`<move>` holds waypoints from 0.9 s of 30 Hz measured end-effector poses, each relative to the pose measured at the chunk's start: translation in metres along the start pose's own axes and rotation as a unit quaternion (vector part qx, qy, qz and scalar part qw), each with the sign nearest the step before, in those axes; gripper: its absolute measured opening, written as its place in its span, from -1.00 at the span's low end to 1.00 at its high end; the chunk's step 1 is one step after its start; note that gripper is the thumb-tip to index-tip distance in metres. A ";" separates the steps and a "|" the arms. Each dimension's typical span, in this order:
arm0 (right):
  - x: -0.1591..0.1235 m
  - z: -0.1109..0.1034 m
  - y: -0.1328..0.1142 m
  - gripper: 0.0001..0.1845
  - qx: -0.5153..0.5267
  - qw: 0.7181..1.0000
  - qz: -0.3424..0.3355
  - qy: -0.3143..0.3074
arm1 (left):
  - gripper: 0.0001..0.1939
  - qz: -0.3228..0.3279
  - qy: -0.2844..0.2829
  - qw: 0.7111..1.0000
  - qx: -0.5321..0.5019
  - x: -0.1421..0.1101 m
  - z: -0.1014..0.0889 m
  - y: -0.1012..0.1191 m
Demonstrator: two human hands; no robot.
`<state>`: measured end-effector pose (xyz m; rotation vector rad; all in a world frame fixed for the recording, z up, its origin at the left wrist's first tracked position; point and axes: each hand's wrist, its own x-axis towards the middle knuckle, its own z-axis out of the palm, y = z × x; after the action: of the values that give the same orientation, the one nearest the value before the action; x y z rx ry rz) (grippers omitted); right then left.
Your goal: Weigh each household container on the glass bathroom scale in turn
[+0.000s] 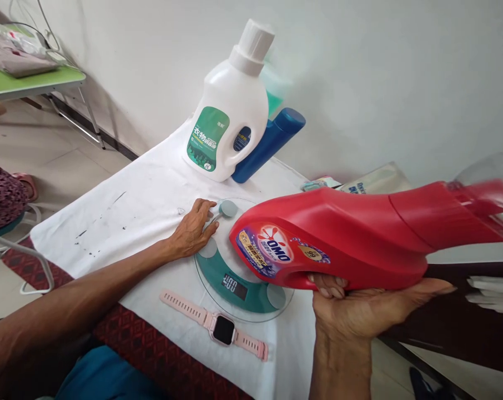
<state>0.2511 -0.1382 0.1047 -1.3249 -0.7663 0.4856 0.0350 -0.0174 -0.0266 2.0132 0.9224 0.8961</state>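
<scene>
Ideally, with fingers clamped on the red bottle above them (seemingly hooked well round, though half hidden), the right hand should bear the weight evenly, the left hand, thumb and fingers apart, steadying the glass scale beside them.

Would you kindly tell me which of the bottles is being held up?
The red OMO bottle, gripped by the right hand; the white bottle, blue bottle and blurred green container have no hand on them.

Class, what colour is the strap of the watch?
The watch strap is pale pink, best seen in the head view.
</scene>
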 end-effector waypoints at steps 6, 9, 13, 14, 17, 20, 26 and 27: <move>0.004 -0.008 0.006 -0.29 0.003 0.999 -0.029 -0.021 | -0.60 0.005 -0.003 1.000 0.017 0.001 -0.001 0.000; 0.009 -0.026 0.023 -0.37 -0.008 0.995 -0.095 0.038 | -0.61 0.016 0.000 1.000 0.025 0.002 -0.002 -0.001; 0.007 -0.067 0.070 -0.29 -0.042 0.987 -0.067 0.141 | -0.61 0.016 -0.002 0.999 0.036 0.002 -0.002 -0.002; 0.004 -0.075 0.083 -0.25 -0.051 0.983 -0.041 0.169 | -0.61 0.014 -0.004 0.999 0.039 0.002 -0.002 -0.002; -0.003 -0.090 0.113 -0.21 -0.070 0.974 0.025 0.213 | -0.61 0.010 -0.008 0.999 0.049 0.003 -0.003 -0.001; -0.006 -0.088 0.124 -0.23 -0.075 0.972 0.037 0.218 | -0.62 0.004 -0.008 0.998 0.060 0.003 -0.004 0.001; -0.002 -0.085 0.123 -0.27 -0.055 0.978 0.033 0.199 | -0.60 0.000 -0.010 0.998 0.066 0.005 -0.005 0.002; -0.002 -0.086 0.123 -0.29 -0.053 0.979 0.032 0.195 | -0.60 0.002 -0.009 0.998 0.066 0.005 -0.005 0.002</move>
<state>0.3259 -0.1726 -0.0208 -1.4903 -0.4277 0.2249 0.0339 -0.0128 -0.0211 2.1327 0.9906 0.8358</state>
